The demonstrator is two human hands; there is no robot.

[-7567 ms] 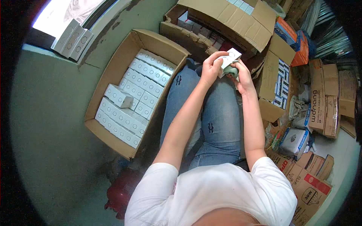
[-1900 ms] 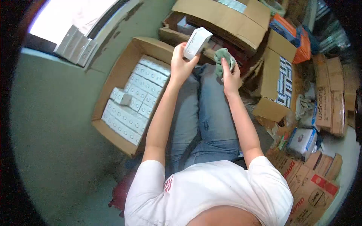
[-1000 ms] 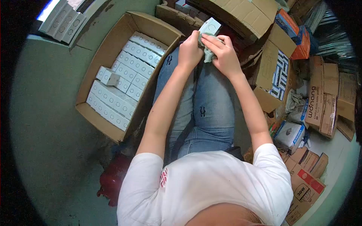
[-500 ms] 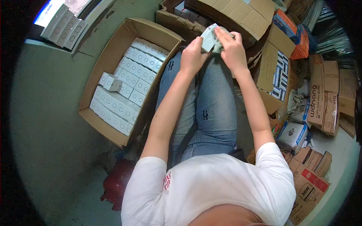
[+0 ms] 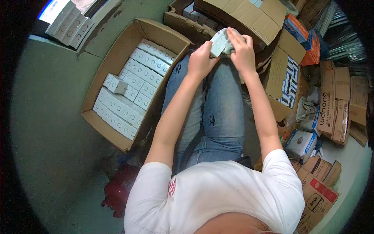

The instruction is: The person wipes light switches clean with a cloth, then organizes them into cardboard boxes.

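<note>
A small white box [image 5: 217,43] with a circle printed on it is held above my knees. My left hand [image 5: 199,61] is closed around its near left side, the thumb along its lower edge. With my right hand [image 5: 242,54] I press a crumpled greyish cloth [image 5: 228,47] against the box's right side, fingers laid over its top. Part of the cloth is hidden under those fingers. Left of my legs, an open carton [image 5: 103,134] holds rows of similar white boxes [image 5: 142,73]. One pair of boxes [image 5: 115,84] sits higher, tilted on the others.
Several white boxes [image 5: 71,29] stand stacked on a ledge at the upper left. Ahead are an open carton [image 5: 183,21] and a carton with raised flaps [image 5: 245,15]. On my right lie a patterned carton [image 5: 280,87], a wrapped package [image 5: 300,142] and brown cartons [image 5: 333,107]. A red object [image 5: 119,189] is beside me.
The white box has turned slightly and sits a little lower and to the right. My right hand and the cloth have shifted slightly over it. The view has moved slightly.
</note>
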